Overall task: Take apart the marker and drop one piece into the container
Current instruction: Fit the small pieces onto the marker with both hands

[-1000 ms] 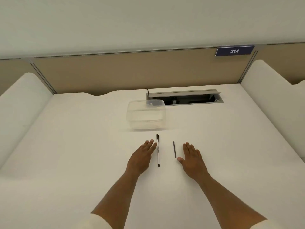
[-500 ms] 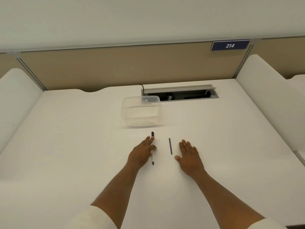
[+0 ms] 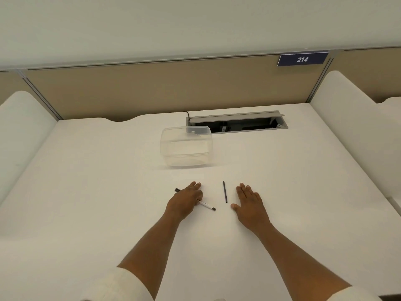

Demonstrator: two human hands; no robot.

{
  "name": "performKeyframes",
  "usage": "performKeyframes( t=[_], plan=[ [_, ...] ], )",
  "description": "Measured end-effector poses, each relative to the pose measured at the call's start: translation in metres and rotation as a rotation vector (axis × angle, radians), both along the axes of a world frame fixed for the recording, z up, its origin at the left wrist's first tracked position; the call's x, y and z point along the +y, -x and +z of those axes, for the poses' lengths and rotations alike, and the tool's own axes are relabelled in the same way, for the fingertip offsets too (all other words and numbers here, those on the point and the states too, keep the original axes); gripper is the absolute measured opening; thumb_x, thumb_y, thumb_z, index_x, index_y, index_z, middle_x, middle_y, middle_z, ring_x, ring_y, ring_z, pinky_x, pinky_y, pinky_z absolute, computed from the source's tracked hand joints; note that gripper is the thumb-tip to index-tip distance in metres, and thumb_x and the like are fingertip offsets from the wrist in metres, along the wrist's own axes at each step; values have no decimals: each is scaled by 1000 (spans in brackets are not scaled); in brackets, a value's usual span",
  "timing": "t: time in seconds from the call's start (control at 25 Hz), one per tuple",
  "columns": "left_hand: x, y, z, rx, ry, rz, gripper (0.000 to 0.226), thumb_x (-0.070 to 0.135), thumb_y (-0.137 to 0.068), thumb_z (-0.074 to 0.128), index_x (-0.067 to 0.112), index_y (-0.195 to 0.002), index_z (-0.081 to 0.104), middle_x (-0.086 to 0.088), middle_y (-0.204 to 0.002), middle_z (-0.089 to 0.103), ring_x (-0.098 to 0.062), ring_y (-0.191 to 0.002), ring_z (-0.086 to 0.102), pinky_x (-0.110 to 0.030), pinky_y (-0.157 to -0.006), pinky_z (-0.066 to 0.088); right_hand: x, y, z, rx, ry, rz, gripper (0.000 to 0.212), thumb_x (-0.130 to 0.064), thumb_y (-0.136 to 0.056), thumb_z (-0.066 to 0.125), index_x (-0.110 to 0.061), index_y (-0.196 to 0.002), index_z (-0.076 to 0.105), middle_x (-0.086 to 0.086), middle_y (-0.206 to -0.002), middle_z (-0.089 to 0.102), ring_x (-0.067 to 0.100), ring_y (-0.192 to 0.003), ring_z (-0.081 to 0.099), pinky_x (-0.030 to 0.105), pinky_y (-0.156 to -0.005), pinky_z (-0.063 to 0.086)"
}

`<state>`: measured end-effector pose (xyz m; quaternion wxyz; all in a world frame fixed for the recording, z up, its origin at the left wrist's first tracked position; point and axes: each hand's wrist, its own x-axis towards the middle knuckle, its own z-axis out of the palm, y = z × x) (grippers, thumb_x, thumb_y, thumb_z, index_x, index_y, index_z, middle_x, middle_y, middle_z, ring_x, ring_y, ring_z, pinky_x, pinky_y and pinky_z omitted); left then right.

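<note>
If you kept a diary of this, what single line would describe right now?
left hand: lies over marker | right hand: flat on table | thin dark stick: between hands | container: nothing visible inside

Bright, even overhead light, faint soft shadows, mild wide-angle bending at the edges.

The desk is showing plain white. The marker is looking white with black ends. The thin rod is dark. The container is clear, without pattern. The partition is beige, and the sign is appearing dark blue with white 214.
</note>
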<state>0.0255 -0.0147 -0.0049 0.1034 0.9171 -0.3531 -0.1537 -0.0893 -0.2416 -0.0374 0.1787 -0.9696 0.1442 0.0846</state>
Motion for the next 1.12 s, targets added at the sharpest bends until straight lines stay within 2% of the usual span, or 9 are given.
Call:
performKeyframes(
  t=[0.08,0.16,0.24,0.32,0.36,0.52,0.68,0.84,1.12],
  plan=[
    [5,0,3,-36,30,5,11,7,-96,48,14,-99,56,-1,-138,51,-20,-136,42,-42,-81,51,3,-3,6,-120,15,-21,59,-31,-98,48,-13,-151,30,5,-155,36,25,-145,30,41,-119,24],
    [8,-1,7,-91,44,50,7,13,-98,44,17,-98,51,-3,-110,57,-30,-101,61,-41,-67,48,10,-10,16,-296,58,8,41,-23,-95,52,-13,-135,51,4,-124,62,29,-117,55,40,-99,43],
    [9,-2,14,-142,49,81,6,19,-100,43,18,-98,49,-3,-96,58,-30,-78,59,-39,-62,45,22,-21,34,-325,-68,-18,17,-27,-97,46,-20,-102,61,-4,-95,64,24,-94,55,38,-78,46],
    [9,-1,23,-180,90,103,5,22,-100,45,19,-99,48,0,-90,61,-26,-70,53,-36,-60,42,32,-34,47,-249,-226,-65,31,-36,-99,42,-19,-74,50,-5,-72,56,23,-75,50,36,-63,40],
    [8,-1,27,-199,116,112,5,23,-100,46,19,-99,48,1,-88,61,-26,-69,49,-34,-59,40,35,-39,50,-229,-290,-92,38,-41,-99,42,-15,-71,48,-2,-68,55,25,-70,50,36,-60,40],
    [7,0,40,-249,175,118,6,22,-97,52,22,-96,46,3,-85,60,-23,-67,46,-36,-57,44,41,-49,56,-139,-558,-150,55,-50,-100,40,-13,-67,64,-2,-58,60,19,-57,55,33,-63,46],
    [9,4,43,-256,203,119,9,19,-95,56,22,-98,48,2,-87,59,-24,-68,48,-38,-58,46,46,-55,69,-59,-782,-258,54,-51,-97,47,-14,-61,60,2,-51,53,18,-46,47,25,-50,39],
    [10,6,44,-232,223,111,15,18,-94,60,24,-107,57,4,-97,62,-28,-73,59,-39,-61,51,50,-57,77,18,-842,-307,52,-52,-95,48,-14,-61,57,0,-50,51,19,-44,45,23,-43,33],
    [4,8,49,-146,299,163,13,12,-93,57,21,-99,65,3,-89,64,-27,-76,60,-40,-66,51,50,-57,79,-30,-768,-312,45,-48,-92,49,-20,-58,43,-7,-55,42,15,-51,32,28,-53,27]
  ],
)
